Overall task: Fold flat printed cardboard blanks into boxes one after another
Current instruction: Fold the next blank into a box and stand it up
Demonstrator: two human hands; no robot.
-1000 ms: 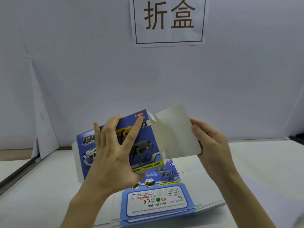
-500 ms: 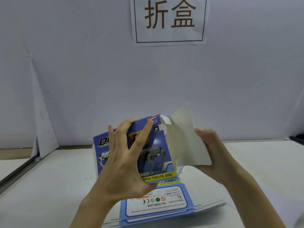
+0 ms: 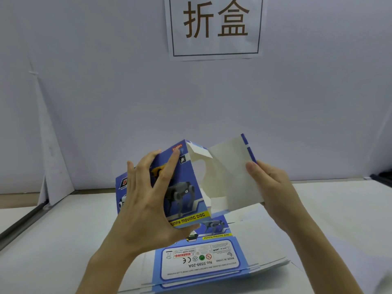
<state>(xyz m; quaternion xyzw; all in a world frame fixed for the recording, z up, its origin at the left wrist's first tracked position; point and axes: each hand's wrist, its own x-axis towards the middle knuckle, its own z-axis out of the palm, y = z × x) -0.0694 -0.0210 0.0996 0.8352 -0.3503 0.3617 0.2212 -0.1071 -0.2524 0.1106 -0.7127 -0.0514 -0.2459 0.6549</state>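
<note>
Fingers [image 3: 167,172] grip a half-folded box [image 3: 186,192].
Light, bendable card: left hand [image 3: 146,200] spans the face, right hand [image 3: 273,187] pinches the flap [image 3: 233,172].

Staged packing workstation: white table [image 3: 331,211], plain white backdrop [image 3: 106,102], printed task sign [image 3: 215,26], stacked flat box blanks [image 3: 203,264].

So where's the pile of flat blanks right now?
The pile lies low and centre in the head view, on the table, just below the box held between the left hand and right hand.
</note>
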